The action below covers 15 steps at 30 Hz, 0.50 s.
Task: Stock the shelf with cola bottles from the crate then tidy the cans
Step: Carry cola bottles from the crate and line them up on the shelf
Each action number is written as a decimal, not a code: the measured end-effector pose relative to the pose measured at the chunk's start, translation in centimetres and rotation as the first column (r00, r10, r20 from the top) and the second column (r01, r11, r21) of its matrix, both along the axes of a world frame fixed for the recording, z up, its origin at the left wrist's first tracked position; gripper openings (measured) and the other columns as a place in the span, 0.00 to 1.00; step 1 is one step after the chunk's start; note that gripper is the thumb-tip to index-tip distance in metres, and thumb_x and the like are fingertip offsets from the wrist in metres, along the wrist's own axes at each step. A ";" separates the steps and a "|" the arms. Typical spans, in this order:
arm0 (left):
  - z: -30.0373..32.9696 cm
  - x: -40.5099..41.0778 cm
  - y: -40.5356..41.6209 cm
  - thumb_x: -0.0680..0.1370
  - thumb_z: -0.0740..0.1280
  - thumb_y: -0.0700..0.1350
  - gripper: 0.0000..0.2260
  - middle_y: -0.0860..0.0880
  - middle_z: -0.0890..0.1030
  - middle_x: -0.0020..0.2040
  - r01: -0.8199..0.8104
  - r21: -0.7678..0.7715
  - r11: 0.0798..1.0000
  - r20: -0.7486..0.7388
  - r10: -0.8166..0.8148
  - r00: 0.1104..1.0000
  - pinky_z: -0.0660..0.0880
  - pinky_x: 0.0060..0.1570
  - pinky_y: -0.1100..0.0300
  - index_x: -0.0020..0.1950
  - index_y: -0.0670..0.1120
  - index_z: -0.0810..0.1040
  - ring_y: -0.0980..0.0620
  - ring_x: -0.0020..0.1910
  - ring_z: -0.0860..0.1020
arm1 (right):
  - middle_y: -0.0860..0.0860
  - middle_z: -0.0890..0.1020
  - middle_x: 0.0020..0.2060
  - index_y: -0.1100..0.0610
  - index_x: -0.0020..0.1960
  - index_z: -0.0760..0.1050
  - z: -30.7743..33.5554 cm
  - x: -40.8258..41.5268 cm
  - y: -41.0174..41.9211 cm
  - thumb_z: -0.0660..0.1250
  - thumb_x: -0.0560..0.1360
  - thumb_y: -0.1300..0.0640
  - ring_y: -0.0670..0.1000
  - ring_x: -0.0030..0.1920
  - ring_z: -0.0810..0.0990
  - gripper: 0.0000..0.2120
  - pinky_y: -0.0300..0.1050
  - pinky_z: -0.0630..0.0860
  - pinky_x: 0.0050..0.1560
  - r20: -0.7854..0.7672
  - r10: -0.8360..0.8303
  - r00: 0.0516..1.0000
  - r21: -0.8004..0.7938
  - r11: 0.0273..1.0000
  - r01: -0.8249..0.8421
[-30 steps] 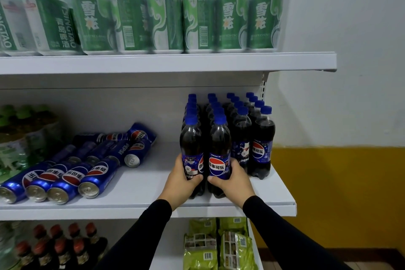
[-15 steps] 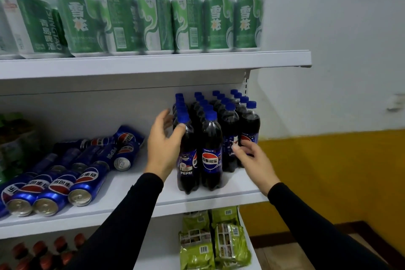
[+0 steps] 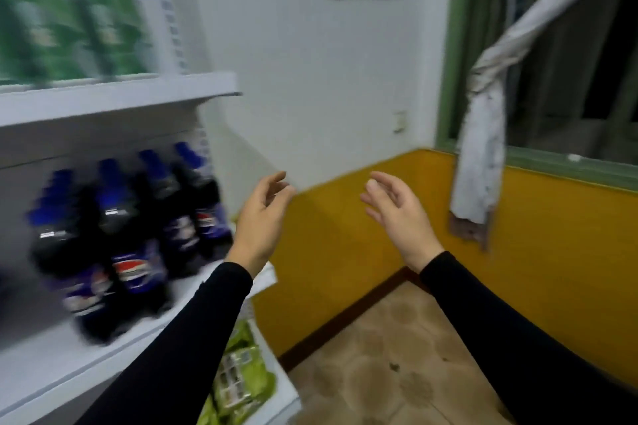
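Note:
Blurred cola bottles [image 3: 134, 238] with blue caps stand in rows on the white middle shelf [image 3: 51, 362] at the left. Green cans [image 3: 69, 31] stand on the shelf above them. My left hand [image 3: 260, 217] hangs in the air just right of the shelf end, fingers loosely spread and holding nothing. My right hand [image 3: 397, 214] is raised in front of the yellow wall, also relaxed and empty. The crate and the blue cans are out of view.
Green snack packs [image 3: 241, 386] lie on the lowest shelf. A yellow-and-white wall [image 3: 345, 217] meets a patterned floor [image 3: 397, 355] to the right. A window with a tied grey curtain [image 3: 483, 148] fills the upper right.
Both hands have let go of the bottles and pulled away from the shelf. The view has swung right, off the shelf and toward the wall, window and floor.

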<state>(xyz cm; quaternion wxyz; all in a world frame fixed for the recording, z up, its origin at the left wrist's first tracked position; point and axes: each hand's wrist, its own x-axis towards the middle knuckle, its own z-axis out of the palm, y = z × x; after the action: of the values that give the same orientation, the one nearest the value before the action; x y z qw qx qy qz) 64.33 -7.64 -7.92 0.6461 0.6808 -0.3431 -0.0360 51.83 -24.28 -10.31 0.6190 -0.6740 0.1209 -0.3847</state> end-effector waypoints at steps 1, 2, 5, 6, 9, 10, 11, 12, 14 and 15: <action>-0.6 -1.1 -2.6 0.81 0.64 0.46 0.12 0.51 0.78 0.61 0.033 0.011 0.999 -0.015 -0.033 0.999 0.72 0.63 0.58 0.65 0.52 0.74 0.52 0.62 0.76 | 0.49 0.77 0.62 0.47 0.63 0.72 -0.2 -2.2 -1.9 0.65 0.77 0.46 0.48 0.61 0.78 0.16 0.49 0.76 0.63 -0.010 -0.032 0.999 -0.002 0.999 0.032; -1.5 -3.3 -6.6 0.81 0.64 0.47 0.12 0.51 0.78 0.61 0.087 0.030 0.996 -0.032 -0.086 0.996 0.72 0.63 0.57 0.65 0.52 0.74 0.52 0.63 0.76 | 0.48 0.77 0.61 0.47 0.63 0.71 -0.8 -5.6 -4.9 0.65 0.77 0.46 0.48 0.61 0.78 0.15 0.47 0.76 0.63 -0.030 -0.088 0.996 0.000 0.996 0.088; -3.5 -9.1 -15.8 0.81 0.63 0.50 0.14 0.53 0.77 0.63 0.241 0.094 0.966 -0.053 -0.237 0.970 0.72 0.64 0.54 0.66 0.53 0.73 0.53 0.63 0.76 | 0.47 0.76 0.61 0.47 0.63 0.70 -2.5 -13.8 -12.2 0.63 0.79 0.47 0.47 0.61 0.78 0.14 0.46 0.76 0.62 -0.060 -0.238 0.969 0.028 0.970 0.240; -4.2 -11.4 -19.1 0.81 0.63 0.51 0.15 0.52 0.76 0.64 0.289 0.101 0.952 -0.060 -0.285 0.957 0.72 0.64 0.54 0.67 0.53 0.73 0.53 0.63 0.75 | 0.46 0.76 0.61 0.46 0.63 0.70 -3.1 -16.7 -14.6 0.63 0.79 0.47 0.48 0.61 0.78 0.13 0.46 0.76 0.62 -0.078 -0.294 0.953 0.036 0.954 0.298; -5.5 -17.2 -26.7 0.81 0.62 0.52 0.16 0.50 0.75 0.66 0.406 0.118 0.906 -0.081 -0.398 0.914 0.72 0.65 0.53 0.69 0.52 0.72 0.52 0.65 0.74 | 0.46 0.76 0.62 0.43 0.59 0.71 -4.8 -23.8 -19.8 0.64 0.78 0.45 0.47 0.61 0.78 0.11 0.45 0.77 0.57 -0.117 -0.422 0.899 0.065 0.900 0.431; -5.8 -18.9 -28.9 0.82 0.62 0.52 0.16 0.50 0.75 0.66 0.441 0.139 0.887 -0.087 -0.433 0.897 0.72 0.65 0.53 0.70 0.52 0.71 0.52 0.65 0.74 | 0.47 0.76 0.62 0.43 0.59 0.71 -5.3 -26.0 -21.4 0.64 0.77 0.44 0.47 0.61 0.78 0.12 0.44 0.76 0.56 -0.127 -0.458 0.880 0.075 0.880 0.469; -6.3 -21.0 -31.9 0.82 0.62 0.51 0.17 0.50 0.75 0.66 0.490 0.151 0.859 -0.111 -0.478 0.872 0.72 0.64 0.54 0.70 0.51 0.71 0.52 0.64 0.75 | 0.48 0.76 0.62 0.45 0.61 0.71 -5.8 -28.7 -23.3 0.64 0.77 0.44 0.47 0.60 0.79 0.13 0.43 0.76 0.55 -0.140 -0.500 0.855 0.077 0.855 0.512; -6.7 -21.9 -33.3 0.82 0.62 0.51 0.17 0.50 0.76 0.66 0.523 0.154 0.838 -0.131 -0.507 0.852 0.72 0.63 0.55 0.70 0.50 0.71 0.51 0.64 0.75 | 0.48 0.77 0.62 0.47 0.63 0.71 -6.0 -30.0 -24.2 0.64 0.78 0.45 0.47 0.59 0.79 0.15 0.43 0.76 0.55 -0.155 -0.523 0.838 0.079 0.839 0.539; -7.8 -24.2 -37.5 0.81 0.62 0.53 0.19 0.49 0.76 0.66 0.603 0.175 0.778 -0.170 -0.579 0.797 0.71 0.62 0.56 0.71 0.50 0.71 0.51 0.65 0.75 | 0.48 0.78 0.60 0.50 0.66 0.70 -6.7 -33.5 -27.0 0.64 0.79 0.45 0.47 0.57 0.80 0.18 0.44 0.76 0.56 -0.193 -0.582 0.790 0.089 0.791 0.605; -8.3 -25.0 -39.3 0.81 0.63 0.54 0.19 0.49 0.76 0.67 0.631 0.190 0.752 -0.188 -0.603 0.775 0.71 0.63 0.55 0.71 0.51 0.71 0.51 0.65 0.75 | 0.48 0.78 0.60 0.51 0.66 0.70 -7.1 -34.8 -28.2 0.64 0.79 0.45 0.47 0.57 0.80 0.18 0.44 0.77 0.56 -0.204 -0.603 0.771 0.104 0.770 0.630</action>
<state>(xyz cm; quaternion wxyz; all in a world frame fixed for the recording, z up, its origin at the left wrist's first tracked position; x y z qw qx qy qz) 39.28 -46.95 -16.25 0.5283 0.5997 -0.5038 -0.3279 17.03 -52.52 -17.37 0.5002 -0.5710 0.4164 -0.5005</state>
